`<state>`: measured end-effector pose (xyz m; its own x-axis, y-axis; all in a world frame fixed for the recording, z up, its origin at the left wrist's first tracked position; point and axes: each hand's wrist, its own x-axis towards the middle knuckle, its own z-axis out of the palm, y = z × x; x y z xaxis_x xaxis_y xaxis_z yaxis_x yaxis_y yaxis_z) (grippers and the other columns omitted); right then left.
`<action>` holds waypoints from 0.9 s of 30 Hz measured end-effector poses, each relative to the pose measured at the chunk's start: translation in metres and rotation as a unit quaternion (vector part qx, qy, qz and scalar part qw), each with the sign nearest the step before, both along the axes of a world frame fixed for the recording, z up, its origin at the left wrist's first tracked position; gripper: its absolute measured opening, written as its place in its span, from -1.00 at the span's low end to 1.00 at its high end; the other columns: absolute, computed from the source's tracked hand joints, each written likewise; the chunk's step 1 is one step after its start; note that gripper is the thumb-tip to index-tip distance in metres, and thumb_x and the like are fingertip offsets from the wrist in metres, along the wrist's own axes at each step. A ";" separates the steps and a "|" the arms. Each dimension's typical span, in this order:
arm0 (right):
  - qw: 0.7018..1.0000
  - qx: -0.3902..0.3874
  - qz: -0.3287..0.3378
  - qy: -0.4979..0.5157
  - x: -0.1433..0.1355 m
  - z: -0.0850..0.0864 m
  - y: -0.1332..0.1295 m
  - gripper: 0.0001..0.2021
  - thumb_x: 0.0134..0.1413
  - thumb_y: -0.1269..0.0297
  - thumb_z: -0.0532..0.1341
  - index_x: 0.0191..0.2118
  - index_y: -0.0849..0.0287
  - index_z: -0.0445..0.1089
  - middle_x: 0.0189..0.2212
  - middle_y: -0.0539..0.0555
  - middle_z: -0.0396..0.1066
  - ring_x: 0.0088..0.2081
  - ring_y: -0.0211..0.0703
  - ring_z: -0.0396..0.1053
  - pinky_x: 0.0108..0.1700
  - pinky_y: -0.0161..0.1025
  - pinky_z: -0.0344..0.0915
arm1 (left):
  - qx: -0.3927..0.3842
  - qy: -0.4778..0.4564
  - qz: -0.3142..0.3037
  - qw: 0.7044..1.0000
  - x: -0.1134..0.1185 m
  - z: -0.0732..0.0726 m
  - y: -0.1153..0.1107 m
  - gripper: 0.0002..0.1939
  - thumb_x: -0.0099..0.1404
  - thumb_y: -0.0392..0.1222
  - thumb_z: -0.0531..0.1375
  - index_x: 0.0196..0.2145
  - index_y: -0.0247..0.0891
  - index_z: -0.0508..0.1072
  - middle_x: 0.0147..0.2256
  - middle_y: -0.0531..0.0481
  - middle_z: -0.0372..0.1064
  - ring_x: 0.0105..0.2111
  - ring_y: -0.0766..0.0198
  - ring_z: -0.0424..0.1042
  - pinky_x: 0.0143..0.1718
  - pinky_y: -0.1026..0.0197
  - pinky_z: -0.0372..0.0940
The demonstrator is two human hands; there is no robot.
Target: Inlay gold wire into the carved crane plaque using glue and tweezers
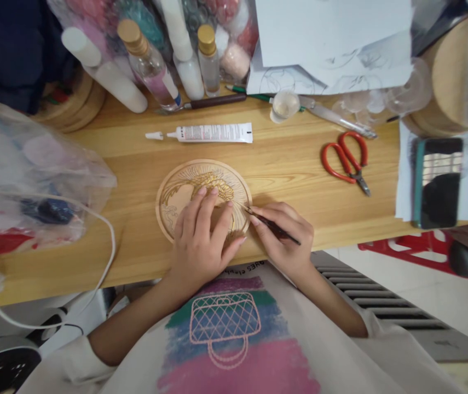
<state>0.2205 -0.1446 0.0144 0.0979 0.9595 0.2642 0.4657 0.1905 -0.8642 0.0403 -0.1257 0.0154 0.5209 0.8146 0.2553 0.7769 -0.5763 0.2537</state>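
A round wooden plaque (180,192) with a raised rim lies on the table, bearing a drawn design partly laid with gold wire-like lines. My left hand (201,235) rests flat across its lower middle, fingers stretched out, covering part of the design. At the plaque's right edge, my right hand (285,232) pinches a slim dark pointed tool (277,227), whose exact kind I cannot make out. Its tip touches or hovers just over the drawn lines. Above the plaque lies a white tube (215,133), its nozzle pointing left towards a small white cap (154,135).
Red-handled cutters (351,164) lie on the right, left of a phone (439,183) on paper. Bottles (151,68), a dark-handled tool (215,102), a small cup (285,104) and drawing sheets (332,44) line the back. A plastic bag (40,169) and white cable (113,246) occupy the left.
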 end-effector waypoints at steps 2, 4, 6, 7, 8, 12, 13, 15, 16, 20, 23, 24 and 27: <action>1.000 0.000 0.001 0.004 0.000 0.000 0.000 -0.78 0.16 0.45 0.28 -0.09 0.07 0.53 -0.28 0.05 0.56 -0.28 -0.21 0.49 -0.24 -0.22 0.49 | -0.002 0.001 -0.001 1.000 0.000 0.000 0.000 -0.48 0.35 0.02 0.17 0.16 -0.31 0.34 0.22 -0.37 0.22 0.28 -0.19 0.15 0.23 -0.17 0.12; 1.000 0.000 -0.001 0.005 0.000 0.000 0.000 -0.78 0.15 0.45 0.29 -0.10 0.08 0.53 -0.28 0.05 0.56 -0.28 -0.21 0.49 -0.23 -0.22 0.48 | 0.001 0.008 -0.004 1.000 0.000 0.000 0.001 -0.47 0.35 0.03 0.17 0.16 -0.33 0.34 0.20 -0.40 0.23 0.27 -0.21 0.17 0.21 -0.17 0.13; 1.000 -0.001 -0.003 0.001 0.000 0.000 0.000 -0.78 0.15 0.44 0.28 -0.10 0.07 0.53 -0.28 0.05 0.56 -0.29 -0.20 0.49 -0.24 -0.21 0.48 | 0.002 0.013 -0.006 1.000 0.000 0.000 0.001 -0.47 0.35 0.02 0.18 0.15 -0.34 0.35 0.20 -0.41 0.24 0.26 -0.21 0.17 0.21 -0.17 0.14; 1.000 -0.002 -0.003 0.000 0.001 0.000 0.000 -0.78 0.16 0.43 0.28 -0.10 0.07 0.53 -0.29 0.05 0.55 -0.29 -0.20 0.49 -0.25 -0.21 0.48 | 0.001 0.014 -0.005 1.000 0.000 0.000 0.001 -0.48 0.35 0.02 0.18 0.16 -0.34 0.35 0.20 -0.40 0.24 0.27 -0.21 0.17 0.21 -0.17 0.14; 1.000 -0.003 -0.003 -0.001 0.001 0.000 0.000 -0.79 0.16 0.43 0.28 -0.10 0.07 0.53 -0.29 0.05 0.55 -0.30 -0.20 0.49 -0.25 -0.21 0.48 | 0.001 0.013 -0.003 1.000 0.000 0.000 0.001 -0.48 0.35 0.03 0.17 0.16 -0.32 0.34 0.20 -0.39 0.24 0.27 -0.20 0.16 0.21 -0.17 0.14; 1.000 -0.001 0.001 0.007 0.001 0.001 0.000 -0.78 0.14 0.47 0.29 -0.10 0.09 0.53 -0.28 0.04 0.55 -0.28 -0.23 0.49 -0.23 -0.24 0.48 | 0.004 0.014 -0.002 1.000 0.000 0.001 0.001 -0.48 0.36 0.06 0.16 0.15 -0.32 0.35 0.20 -0.38 0.23 0.28 -0.19 0.16 0.21 -0.17 0.15; 1.000 0.000 0.002 0.008 0.000 0.001 0.000 -0.77 0.14 0.47 0.29 -0.10 0.10 0.52 -0.27 0.05 0.55 -0.27 -0.23 0.48 -0.22 -0.25 0.47 | 0.007 0.016 -0.004 1.000 0.000 0.001 0.001 -0.48 0.36 0.06 0.16 0.15 -0.33 0.36 0.19 -0.39 0.24 0.27 -0.19 0.16 0.21 -0.16 0.15; 1.000 0.000 0.002 0.009 0.000 0.001 0.000 -0.77 0.13 0.48 0.29 -0.10 0.10 0.52 -0.27 0.05 0.55 -0.27 -0.24 0.48 -0.23 -0.25 0.47 | 0.015 0.020 -0.007 1.000 0.000 0.001 0.001 -0.49 0.36 0.05 0.16 0.14 -0.34 0.36 0.18 -0.39 0.25 0.26 -0.18 0.18 0.21 -0.14 0.16; 1.000 0.000 0.002 0.010 0.000 0.001 0.000 -0.77 0.14 0.48 0.29 -0.10 0.10 0.52 -0.27 0.05 0.55 -0.28 -0.24 0.48 -0.23 -0.25 0.47 | 0.020 0.021 -0.008 1.000 0.000 0.001 0.001 -0.49 0.36 0.05 0.16 0.13 -0.35 0.36 0.18 -0.39 0.26 0.26 -0.17 0.18 0.21 -0.13 0.16; 1.000 -0.003 -0.002 0.015 -0.001 0.002 0.000 -0.79 0.15 0.47 0.29 -0.11 0.10 0.53 -0.30 0.04 0.55 -0.31 -0.23 0.47 -0.27 -0.25 0.46 | 0.031 0.024 -0.009 0.999 0.001 0.002 0.002 -0.46 0.37 0.05 0.15 0.17 -0.36 0.34 0.17 -0.39 0.28 0.26 -0.17 0.18 0.21 -0.12 0.14; 1.000 -0.013 -0.020 0.011 -0.002 0.005 0.001 -0.80 0.15 0.46 0.28 -0.12 0.10 0.53 -0.31 0.04 0.53 -0.31 -0.24 0.47 -0.27 -0.25 0.46 | 0.028 0.034 -0.008 0.999 0.001 0.002 0.002 -0.45 0.37 0.04 0.14 0.19 -0.36 0.33 0.18 -0.40 0.27 0.25 -0.19 0.20 0.20 -0.12 0.13; 0.999 -0.015 -0.027 0.008 -0.004 0.006 0.001 -0.80 0.15 0.46 0.28 -0.12 0.10 0.53 -0.31 0.04 0.53 -0.30 -0.24 0.47 -0.26 -0.25 0.46 | 0.028 0.037 -0.009 0.999 0.001 0.003 0.002 -0.45 0.38 0.05 0.14 0.18 -0.36 0.34 0.18 -0.41 0.27 0.24 -0.20 0.21 0.19 -0.12 0.13; 0.999 -0.008 -0.037 0.002 -0.009 0.007 0.003 -0.80 0.16 0.47 0.28 -0.13 0.09 0.53 -0.30 0.04 0.53 -0.30 -0.24 0.47 -0.26 -0.25 0.47 | 0.029 0.043 -0.013 0.999 0.002 0.004 0.003 -0.45 0.39 0.07 0.11 0.17 -0.38 0.36 0.17 -0.42 0.28 0.22 -0.22 0.23 0.18 -0.12 0.14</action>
<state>0.2116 -0.1420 0.0214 0.1699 0.9537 0.2480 0.4739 0.1416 -0.8691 0.0421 -0.1231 0.0191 0.5634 0.7858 0.2552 0.7795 -0.6079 0.1511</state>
